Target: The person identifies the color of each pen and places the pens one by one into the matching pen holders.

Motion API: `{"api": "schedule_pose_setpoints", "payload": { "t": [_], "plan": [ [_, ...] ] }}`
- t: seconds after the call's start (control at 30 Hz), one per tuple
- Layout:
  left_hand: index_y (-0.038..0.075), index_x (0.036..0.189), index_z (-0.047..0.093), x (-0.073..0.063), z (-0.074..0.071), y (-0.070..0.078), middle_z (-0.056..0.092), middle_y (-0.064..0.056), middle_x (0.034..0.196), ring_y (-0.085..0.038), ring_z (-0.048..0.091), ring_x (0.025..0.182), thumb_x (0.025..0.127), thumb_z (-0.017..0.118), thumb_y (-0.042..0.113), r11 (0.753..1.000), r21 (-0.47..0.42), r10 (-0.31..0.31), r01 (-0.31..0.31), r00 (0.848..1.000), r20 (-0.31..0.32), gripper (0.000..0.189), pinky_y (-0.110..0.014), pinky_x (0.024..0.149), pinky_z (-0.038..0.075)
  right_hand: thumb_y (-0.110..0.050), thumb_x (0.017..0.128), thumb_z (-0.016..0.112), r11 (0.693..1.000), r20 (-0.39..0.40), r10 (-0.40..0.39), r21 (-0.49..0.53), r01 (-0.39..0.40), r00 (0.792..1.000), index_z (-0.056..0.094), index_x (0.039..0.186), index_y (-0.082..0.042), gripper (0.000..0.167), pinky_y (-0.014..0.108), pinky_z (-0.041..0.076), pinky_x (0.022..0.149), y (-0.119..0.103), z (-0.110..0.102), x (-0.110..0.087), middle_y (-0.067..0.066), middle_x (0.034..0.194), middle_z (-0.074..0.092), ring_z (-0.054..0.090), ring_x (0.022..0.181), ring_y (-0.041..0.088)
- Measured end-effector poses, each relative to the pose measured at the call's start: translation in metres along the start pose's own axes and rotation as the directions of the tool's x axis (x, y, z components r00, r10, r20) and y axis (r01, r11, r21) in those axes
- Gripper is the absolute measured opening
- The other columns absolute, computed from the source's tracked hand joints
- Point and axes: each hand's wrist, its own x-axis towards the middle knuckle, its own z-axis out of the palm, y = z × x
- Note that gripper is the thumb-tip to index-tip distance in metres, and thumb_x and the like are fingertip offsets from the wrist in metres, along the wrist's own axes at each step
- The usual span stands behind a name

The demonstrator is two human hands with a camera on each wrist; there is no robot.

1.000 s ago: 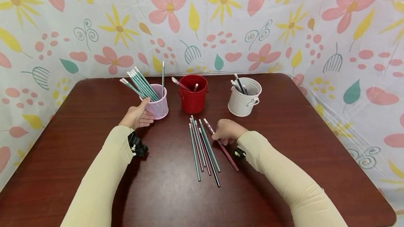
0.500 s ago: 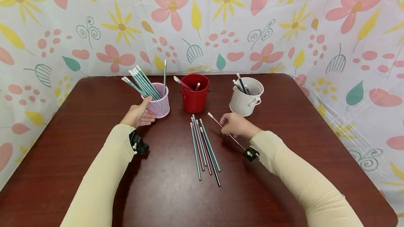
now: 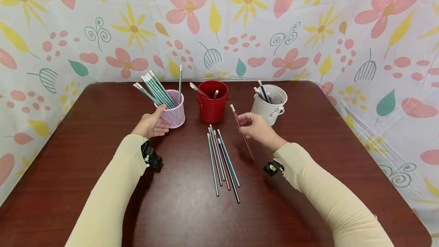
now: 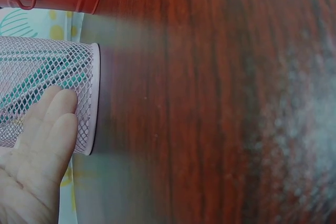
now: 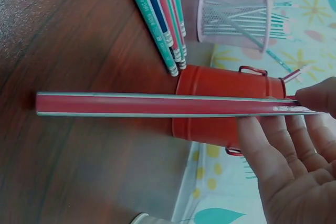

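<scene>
The reddish-brown counter [image 3: 178, 205] is bearing a pink mesh cup [image 3: 175, 118], a red bucket [image 3: 212, 111] and a white bucket [image 3: 263, 108] along its far side, while a bunch of teal, red and dark pencils [image 3: 222, 163] is lying before the red one.

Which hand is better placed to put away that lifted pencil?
The right hand, probably: it holds the red pencil near the red bucket; the left hand touches the pink cup.

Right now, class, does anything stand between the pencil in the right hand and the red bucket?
Nothing visible does: in the head view, only tabletop shows between the red pencil and the red bucket. The loose pencils lie to the pencil's left.
</scene>
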Motion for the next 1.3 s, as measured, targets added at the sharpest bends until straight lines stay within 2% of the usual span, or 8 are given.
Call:
{"api": "schedule_pose_setpoints", "payload": {
  "t": [0.2,0.37,0.6,0.7,0.87,1.0,1.17,1.3],
  "plan": [
    [-0.016,0.128,0.044,0.001,-0.001,0.0,0.064,-0.002,0.074,-0.017,0.067,0.076,0.093,0.041,0.058,1.0,-0.004,0.006,-0.006,1.0,-0.005,0.082,-0.034,0.085,0.053,0.003,0.084,0.064,0.996,-0.065,0.007,0.09,-0.001,0.998,0.056,0.102,0.012,0.021,0.031,0.057,0.062,-0.008,-0.006,0.001,0.008,0.083,0.06,0.059,0.067,0.007],
    [-0.015,0.126,0.045,0.001,-0.001,0.0,0.064,-0.002,0.074,-0.016,0.066,0.073,0.093,0.041,0.057,1.0,-0.003,0.001,-0.001,1.0,-0.002,0.08,-0.032,0.08,0.054,0.001,0.085,0.065,0.985,-0.132,-0.016,0.168,0.038,0.991,0.055,0.099,0.012,0.02,0.025,0.056,0.06,-0.015,-0.009,0.006,0.0,0.077,0.058,0.058,0.068,0.005],
    [-0.015,0.127,0.044,0.0,-0.001,-0.001,0.064,-0.002,0.073,-0.015,0.066,0.072,0.094,0.041,0.058,1.0,-0.003,0.001,-0.001,1.0,-0.008,0.081,-0.032,0.08,0.055,0.002,0.083,0.068,0.966,-0.28,-0.079,0.215,0.143,0.957,0.054,0.086,0.003,0.015,0.023,0.055,0.06,-0.02,-0.006,0.013,-0.005,0.07,0.057,0.058,0.061,0.003],
    [-0.015,0.126,0.044,0.001,0.0,-0.001,0.064,-0.002,0.074,-0.015,0.066,0.071,0.093,0.042,0.058,1.0,-0.006,0.003,-0.003,1.0,-0.007,0.08,-0.032,0.079,0.055,0.006,0.084,0.064,0.936,-0.343,-0.107,0.282,0.211,0.933,0.053,0.09,0.001,0.014,0.019,0.053,0.058,-0.022,-0.004,0.015,-0.005,0.069,0.059,0.059,0.06,0.004],
    [-0.015,0.127,0.044,0.002,0.0,-0.002,0.064,-0.003,0.076,-0.015,0.066,0.072,0.093,0.042,0.058,1.0,-0.009,0.008,-0.008,1.0,-0.01,0.081,-0.031,0.079,0.055,0.012,0.086,0.057,0.865,-0.397,-0.14,0.396,0.307,0.907,0.05,0.104,0.001,0.022,0.022,0.055,0.067,-0.028,-0.001,0.022,-0.004,0.075,0.065,0.066,0.071,0.01],
    [-0.016,0.127,0.044,0.002,0.0,-0.003,0.065,-0.003,0.075,-0.015,0.067,0.072,0.093,0.042,0.058,1.0,-0.01,0.005,-0.005,1.0,-0.014,0.081,-0.031,0.079,0.055,0.014,0.086,0.059,0.824,-0.441,-0.173,0.425,0.374,0.881,0.049,0.098,-0.004,0.023,0.023,0.055,0.071,-0.037,0.0,0.025,-0.004,0.078,0.067,0.066,0.073,0.009],
    [-0.015,0.128,0.044,0.001,-0.001,-0.002,0.065,-0.003,0.076,-0.015,0.067,0.073,0.093,0.042,0.059,1.0,-0.009,0.005,-0.005,1.0,-0.006,0.082,-0.032,0.082,0.054,0.014,0.084,0.063,0.757,-0.508,-0.236,0.438,0.484,0.828,0.048,0.091,-0.009,0.028,0.022,0.055,0.071,-0.048,0.0,0.033,0.002,0.081,0.068,0.065,0.073,0.009],
    [-0.016,0.127,0.044,0.002,-0.001,-0.002,0.064,-0.003,0.075,-0.015,0.066,0.07,0.093,0.043,0.058,1.0,-0.019,0.006,-0.006,1.0,-0.009,0.081,-0.032,0.08,0.055,0.011,0.084,0.065,0.743,-0.552,-0.261,0.41,0.53,0.792,0.048,0.091,-0.007,0.026,0.022,0.054,0.072,-0.055,-0.001,0.037,0.002,0.082,0.068,0.065,0.073,0.009]
  ]
}}
